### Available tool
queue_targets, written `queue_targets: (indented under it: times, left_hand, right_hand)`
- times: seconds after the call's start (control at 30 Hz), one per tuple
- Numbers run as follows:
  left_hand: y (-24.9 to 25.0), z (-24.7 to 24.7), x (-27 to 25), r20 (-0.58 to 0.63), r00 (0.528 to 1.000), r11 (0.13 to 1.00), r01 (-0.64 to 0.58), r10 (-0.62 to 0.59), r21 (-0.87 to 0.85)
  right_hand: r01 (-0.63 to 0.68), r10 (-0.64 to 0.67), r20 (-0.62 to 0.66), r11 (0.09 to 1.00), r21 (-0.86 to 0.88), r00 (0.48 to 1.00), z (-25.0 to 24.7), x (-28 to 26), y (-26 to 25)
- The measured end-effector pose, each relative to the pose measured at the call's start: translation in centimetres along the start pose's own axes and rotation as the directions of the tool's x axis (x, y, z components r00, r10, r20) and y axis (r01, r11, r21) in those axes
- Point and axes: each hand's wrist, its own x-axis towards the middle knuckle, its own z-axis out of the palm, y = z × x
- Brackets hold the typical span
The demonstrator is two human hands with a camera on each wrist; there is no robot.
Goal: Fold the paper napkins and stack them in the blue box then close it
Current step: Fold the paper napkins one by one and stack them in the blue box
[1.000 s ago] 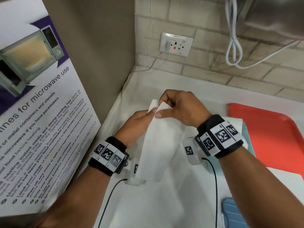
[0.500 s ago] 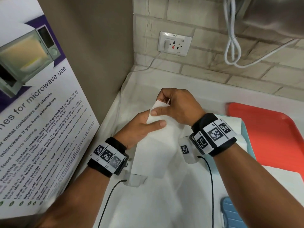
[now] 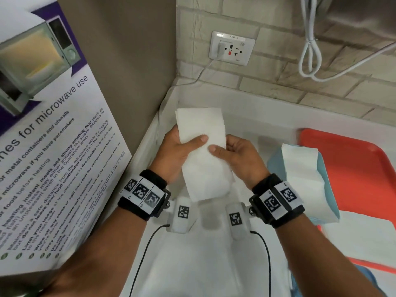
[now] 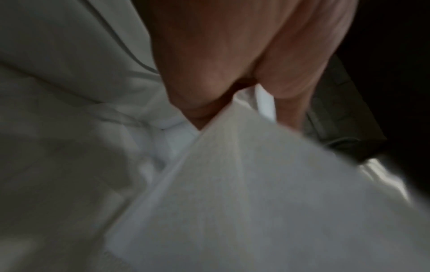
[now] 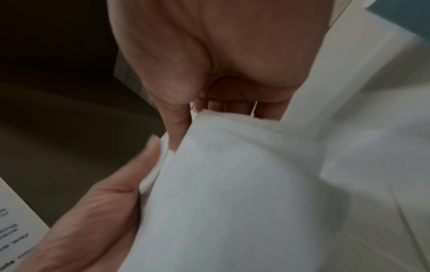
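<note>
A white paper napkin (image 3: 203, 151), folded into a long strip, is held up over the white counter (image 3: 257, 123) in the corner by the wall, and it is grasped from both sides: the left hand (image 3: 177, 151) is wrapped around its left edge with the thumb pressed across the front, and the right hand (image 3: 237, 157) is clamped on its right edge, thumb on top. Only the head view gives this whole arrangement, together with the blue box (image 3: 327, 185) standing open just right of the right wrist, in front of a red tray (image 3: 353, 168); a folded napkin (image 3: 300, 174) is seen lying in the box, with its ends draped over the rims. From the left wrist view only the palm (image 4: 232, 55) and the blurred sheet (image 4: 267, 202) running beneath it are made out; the fingers behind the sheet are hidden. In the right wrist view the right hand's fingertips (image 5: 232, 105) are shown tucked behind the sheet's edge (image 5: 232, 184), the left hand (image 5: 93, 211) is caught at lower left, and a sliver of the box (image 5: 407, 16) is glimpsed at upper right. Compared with half a second ago, the strip has been turned so that its top end stands above both hands, and the grips have been shifted down to its middle.
</note>
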Motion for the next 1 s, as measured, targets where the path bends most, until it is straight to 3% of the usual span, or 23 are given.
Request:
queue_targets:
  times: [0.17, 0.37, 0.4, 0.5, 0.6, 0.83, 0.9, 1.0]
  left_hand:
    - [0.4, -0.9, 0.8, -0.178, 0.981, 0.997, -0.073, 0.073, 0.008]
    - [1.4, -2.9, 1.4, -0.257, 0.960, 0.993, -0.101, 0.112, 0.054]
    - [1.4, -3.0, 1.4, -0.260, 0.958, 0.992, -0.107, 0.120, 0.062]
    - [1.2, -3.0, 1.5, -0.258, 0.958, 0.992, -0.107, 0.122, 0.071]
    - [0.9, -3.1, 1.4, -0.238, 0.965, 0.992, -0.098, 0.113, 0.073]
    - [0.2, -3.1, 1.3, -0.230, 0.968, 0.992, -0.084, 0.104, 0.092]
    - [0.1, -3.1, 1.4, -0.234, 0.967, 0.992, -0.076, 0.098, 0.103]
    - [0.2, -3.3, 1.4, -0.229, 0.969, 0.991, -0.067, 0.093, 0.120]
  right_hand:
    - [-0.019, 0.016, -0.026, 0.990, -0.140, 1.000, -1.8, -0.2, 0.6]
    - [-0.161, 0.072, -0.264, 0.929, -0.333, 0.962, -4.5, -0.1, 4.5]
    - [-0.182, 0.065, -0.254, 0.863, -0.472, 0.965, -4.7, 0.2, 5.0]
    - [-0.197, 0.195, -0.109, 0.514, -0.835, 0.975, -4.5, 0.5, 5.7]
    - [-0.166, 0.313, -0.048, 0.363, -0.917, 0.948, -3.9, 0.5, 6.3]
    - [-0.181, 0.326, -0.083, 0.282, -0.942, 0.942, -3.6, 0.9, 6.6]
    - [-0.189, 0.342, -0.068, 0.336, -0.923, 0.937, -3.9, 0.9, 6.6]
    - [-0.225, 0.301, -0.078, 0.494, -0.840, 0.951, -4.4, 0.9, 6.4]
